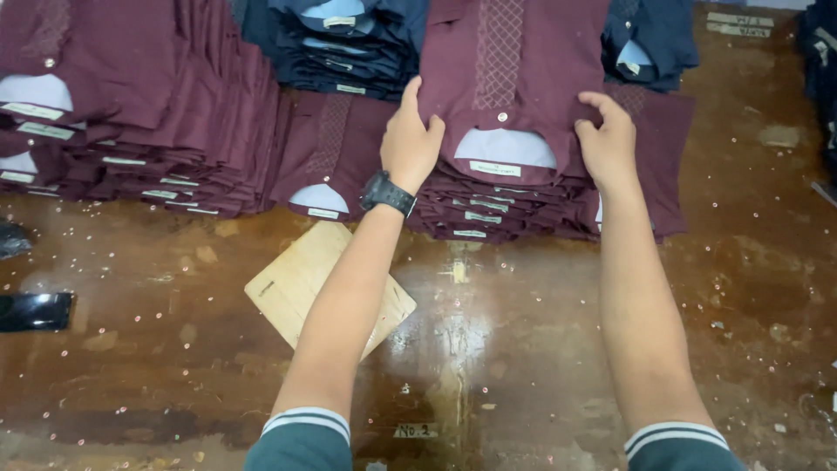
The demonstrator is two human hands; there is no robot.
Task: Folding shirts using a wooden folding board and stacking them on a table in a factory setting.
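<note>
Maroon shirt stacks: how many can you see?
3. Tall left stack; single shirt beside it; middle stack under both hands, left hand, right hand. More may be hidden behind.

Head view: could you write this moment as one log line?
left hand: grips top maroon shirt | right hand: grips same shirt | shirt: on maroon stack | wooden board: on table

Glossy brown floor (pixel 540 349) — shirt stacks (pixel 488 209), wooden board (pixel 292 283)

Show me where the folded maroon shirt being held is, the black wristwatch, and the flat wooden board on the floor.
folded maroon shirt (pixel 510 78), head view, on its embroidered front panel.
black wristwatch (pixel 388 194), head view, on the band around the left wrist.
flat wooden board (pixel 292 283), head view, on its bare left half.
</note>
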